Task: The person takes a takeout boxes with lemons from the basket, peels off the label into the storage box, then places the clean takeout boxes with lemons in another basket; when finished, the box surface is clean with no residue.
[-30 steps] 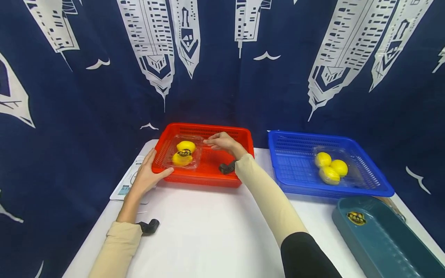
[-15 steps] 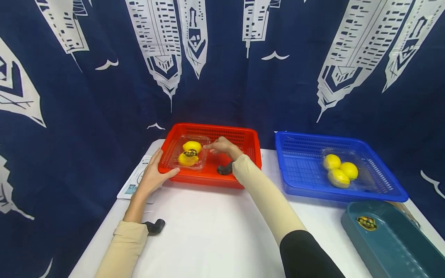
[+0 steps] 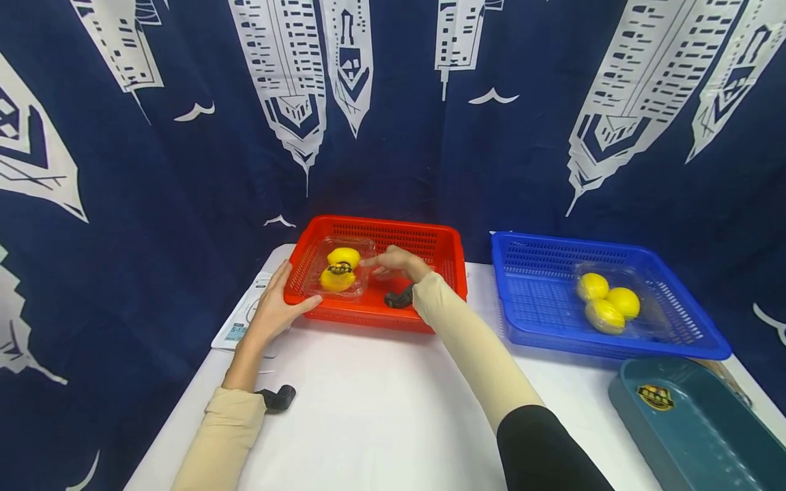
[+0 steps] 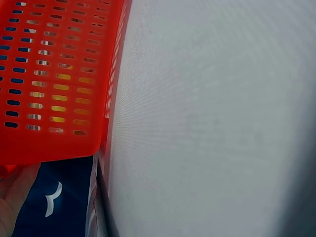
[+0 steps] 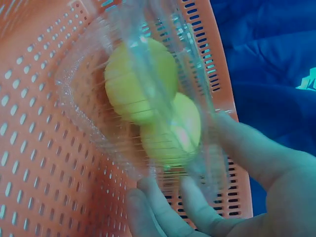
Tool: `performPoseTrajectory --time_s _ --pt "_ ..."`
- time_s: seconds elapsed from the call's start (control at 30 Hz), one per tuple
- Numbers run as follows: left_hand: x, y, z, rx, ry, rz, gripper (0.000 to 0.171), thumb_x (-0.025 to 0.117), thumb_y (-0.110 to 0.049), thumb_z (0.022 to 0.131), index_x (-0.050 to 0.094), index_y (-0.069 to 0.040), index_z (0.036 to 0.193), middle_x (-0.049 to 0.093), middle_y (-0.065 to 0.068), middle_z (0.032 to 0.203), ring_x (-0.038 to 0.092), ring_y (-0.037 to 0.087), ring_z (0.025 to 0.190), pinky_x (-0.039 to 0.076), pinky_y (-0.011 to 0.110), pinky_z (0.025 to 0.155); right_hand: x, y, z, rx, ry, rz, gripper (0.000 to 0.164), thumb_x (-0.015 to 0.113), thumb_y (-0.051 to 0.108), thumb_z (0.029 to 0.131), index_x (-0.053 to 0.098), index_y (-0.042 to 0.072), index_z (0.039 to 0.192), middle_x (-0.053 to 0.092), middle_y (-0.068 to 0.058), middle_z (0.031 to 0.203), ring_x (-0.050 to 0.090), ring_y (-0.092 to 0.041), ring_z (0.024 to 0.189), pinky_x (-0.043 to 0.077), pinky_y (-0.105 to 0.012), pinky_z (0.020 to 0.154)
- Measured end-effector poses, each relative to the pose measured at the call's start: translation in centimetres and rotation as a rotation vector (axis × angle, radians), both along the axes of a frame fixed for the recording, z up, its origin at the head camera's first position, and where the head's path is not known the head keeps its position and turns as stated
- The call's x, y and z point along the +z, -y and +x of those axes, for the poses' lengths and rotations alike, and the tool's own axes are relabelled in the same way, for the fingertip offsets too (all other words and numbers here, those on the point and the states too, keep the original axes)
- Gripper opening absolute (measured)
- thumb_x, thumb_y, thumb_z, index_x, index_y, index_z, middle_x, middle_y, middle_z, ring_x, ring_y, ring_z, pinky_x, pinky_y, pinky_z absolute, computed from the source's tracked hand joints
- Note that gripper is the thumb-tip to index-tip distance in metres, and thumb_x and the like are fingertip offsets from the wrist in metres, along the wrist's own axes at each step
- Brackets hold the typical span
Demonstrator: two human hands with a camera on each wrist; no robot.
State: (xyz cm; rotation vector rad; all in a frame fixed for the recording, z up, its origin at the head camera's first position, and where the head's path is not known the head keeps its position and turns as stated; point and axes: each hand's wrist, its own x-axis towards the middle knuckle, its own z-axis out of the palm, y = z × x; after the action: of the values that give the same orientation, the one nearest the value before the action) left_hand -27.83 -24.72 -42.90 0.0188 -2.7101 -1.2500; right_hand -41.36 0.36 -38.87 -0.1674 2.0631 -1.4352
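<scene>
Box [image 3: 318, 258], clear plastic, inside the red basket [image 3: 368, 320], left half. Two lemons [image 3: 344, 255] show through it, one behind the other; dark label [image 3: 340, 269] with gold marks lies across them. Lid shiny, ribbed up close.

Right hand [image 3: 391, 262] at the box's right edge, thumb and fingertips touching it, box corner between them. Whether that grip clamps the box, cannot tell. Left hand [image 3: 275, 307] at the basket's near left corner: grip apart, fingers extended along the side, thumb spread across the front.

Blue basket [image 3: 571, 344] to the right, holding another clear box [image 3: 652, 317] with three lemons [image 3: 623, 301]. Teal tray [image 3: 635, 409] nearer, label [image 3: 656, 397] inside. White desk [image 3: 368, 409] beneath; navy curtain [image 3: 399, 164] behind. Black wrist camera [image 3: 400, 298] sits within the red basket's outline.

Tray runs off the right side. White item [image 3: 236, 327] left of the red basket, partly behind the left hand; print unreadable. Right wrist view blurred and colour-shifted; left wrist view gives basket wall, lemons only as yellow through slots.
</scene>
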Motion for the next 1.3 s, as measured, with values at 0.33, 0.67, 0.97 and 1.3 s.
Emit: performPoseTrajectory --time_s 0.33,0.67,0.97,1.3 --pt "0.0 -0.1 0.0 0.0 0.003 -0.006 0.106 0.072 -0.054 0.079 0.015 -0.011 0.157 0.013 0.007 0.165 0.02 0.037 0.149 0.025 0.065 0.116 0.0 0.3 0.0 0.089 0.026 -0.028 0.053 0.065 0.035 0.092 0.052 0.003 0.132 0.067 -0.017 0.114 0.065 -0.032 0.109 0.054 -0.044 0.099" --pt "0.0 0.0 0.0 -0.008 -0.016 -0.003 0.106 0.072 -0.054 0.079 0.016 -0.01 0.157 0.014 0.007 0.165 0.02 0.037 0.15 0.023 0.065 0.117 0.1 0.6 0.1 0.018 0.06 -0.054 0.051 0.07 0.039 0.087 0.061 0.007 0.127 0.071 -0.016 0.098 0.07 -0.028 0.092 0.056 -0.042 0.096" --pt "0.2 -0.1 0.1 -0.015 -0.029 -0.008 0.106 0.072 -0.054 0.079 0.017 -0.008 0.156 0.014 0.008 0.165 0.02 0.037 0.149 0.023 0.064 0.117 0.4 0.6 0.3 0.004 0.02 -0.062 0.048 0.071 0.038 0.087 0.066 0.007 0.122 0.069 -0.019 0.112 0.07 -0.026 0.091 0.06 -0.037 0.086" --pt "0.0 -0.1 0.1 -0.007 -0.031 -0.01 0.104 0.072 -0.052 0.079 0.018 -0.009 0.156 0.015 0.007 0.165 0.021 0.037 0.149 0.023 0.064 0.118 1.0 0.5 0.6 0.01 -0.01 -0.068 0.052 0.066 0.037 0.089 0.061 0.005 0.13 0.062 -0.019 0.13 0.07 -0.029 0.097 0.06 -0.037 0.087"
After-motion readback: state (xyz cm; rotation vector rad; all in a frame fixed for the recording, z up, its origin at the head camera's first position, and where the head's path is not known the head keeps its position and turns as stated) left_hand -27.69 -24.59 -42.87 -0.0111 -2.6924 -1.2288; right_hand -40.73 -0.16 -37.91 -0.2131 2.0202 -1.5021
